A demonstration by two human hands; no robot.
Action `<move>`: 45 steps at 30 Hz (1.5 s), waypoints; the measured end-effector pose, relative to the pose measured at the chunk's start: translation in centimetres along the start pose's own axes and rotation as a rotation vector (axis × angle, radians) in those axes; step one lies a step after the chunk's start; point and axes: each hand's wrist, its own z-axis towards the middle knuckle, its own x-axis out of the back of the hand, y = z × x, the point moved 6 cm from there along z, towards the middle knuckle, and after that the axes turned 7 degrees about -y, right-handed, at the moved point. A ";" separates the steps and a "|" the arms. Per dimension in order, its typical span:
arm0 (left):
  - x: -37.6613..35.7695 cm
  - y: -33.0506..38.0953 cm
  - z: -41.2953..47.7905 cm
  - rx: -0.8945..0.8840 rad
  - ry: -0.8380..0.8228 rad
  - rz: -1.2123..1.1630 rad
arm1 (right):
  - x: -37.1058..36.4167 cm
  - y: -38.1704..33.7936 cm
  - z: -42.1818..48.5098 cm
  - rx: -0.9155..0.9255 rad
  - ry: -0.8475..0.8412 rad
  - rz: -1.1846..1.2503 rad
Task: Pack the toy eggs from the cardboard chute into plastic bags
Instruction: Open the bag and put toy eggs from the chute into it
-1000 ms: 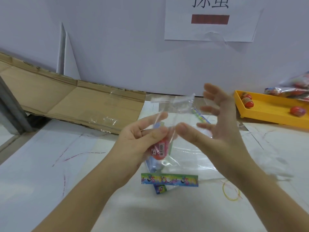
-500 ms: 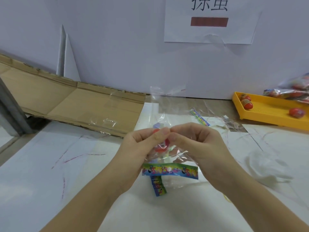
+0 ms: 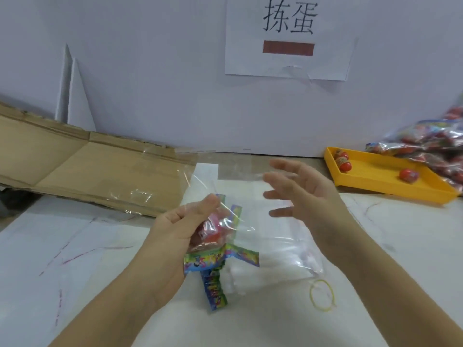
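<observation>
My left hand (image 3: 180,229) grips a clear plastic bag (image 3: 225,181) with a red toy egg (image 3: 213,231) inside it, held above the table. The bag's open top stands up toward the wall. To its right my right hand (image 3: 303,196) hovers with fingers spread, and its fingertips seem to touch the bag's upper edge. Colourful header cards (image 3: 220,259) hang below my left hand. The cardboard chute (image 3: 82,169) lies flat at the left with no eggs visible on it.
A yellow tray (image 3: 390,181) at the right holds three red eggs (image 3: 343,162). A heap of packed bags (image 3: 431,144) lies behind it. More clear bags (image 3: 288,251) and a yellow rubber band (image 3: 322,294) lie on the white table. A paper sign (image 3: 288,38) is taped to the wall.
My right hand let go of the bag's middle, opened and lifted to the right. My left hand kept hold of the bag with the egg.
</observation>
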 end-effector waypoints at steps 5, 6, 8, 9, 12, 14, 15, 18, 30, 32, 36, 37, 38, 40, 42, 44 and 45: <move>-0.5 -0.5 0.4 0.029 -0.057 -0.079 | 11.4 1.1 3.6 -0.008 0.527 0.056; -0.4 -0.6 0.5 0.028 -0.067 -0.068 | 13.4 1.6 4.1 -0.033 0.596 -0.076; -0.5 -0.6 0.6 0.022 -0.080 -0.031 | 16.9 2.4 5.2 -0.077 0.649 -0.425; -0.6 -0.5 0.7 0.012 -0.088 -0.011 | 18.2 2.7 6.1 -0.095 0.628 -0.589; -0.8 -0.3 0.7 -0.019 -0.129 0.050 | 20.2 4.2 9.2 -0.212 0.471 -0.977; -0.7 -0.2 0.8 -0.015 -0.157 0.079 | 20.5 5.2 11.3 -0.265 0.351 -1.147; -0.5 -0.1 0.9 -0.012 -0.160 0.080 | 20.4 5.8 12.3 -0.293 0.284 -1.207; 0.2 -0.1 1.1 -0.009 -0.152 0.061 | 20.6 7.6 13.8 -0.411 0.192 -1.273; -0.1 0.5 0.4 -0.098 -0.122 0.159 | 9.3 -3.7 4.7 0.570 0.434 -0.195; -0.3 0.6 0.2 -0.112 -0.127 0.177 | 5.9 -6.7 2.2 0.692 0.255 -0.042; -0.8 0.8 -0.3 -0.150 -0.168 0.208 | 0.8 -8.9 -0.3 0.617 0.027 -0.290; -1.0 0.9 -0.4 -0.161 -0.190 0.217 | 0.1 -8.5 -0.6 0.580 0.015 -0.456; -1.2 1.0 -0.6 -0.173 -0.210 0.234 | -0.4 -8.2 -0.8 0.563 0.013 -0.617; -1.3 1.3 -0.8 -0.194 -0.233 0.264 | -1.2 -7.7 -0.8 0.543 0.004 -0.809; -1.4 1.6 -0.9 -0.216 -0.243 0.291 | -1.5 -7.5 -0.8 0.520 -0.021 -0.858; -1.4 1.8 -1.0 -0.230 -0.257 0.305 | -1.4 -7.4 -0.8 0.516 -0.043 -0.876; -1.4 1.9 -1.0 -0.232 -0.262 0.304 | -1.3 -7.4 -0.7 0.516 -0.049 -0.886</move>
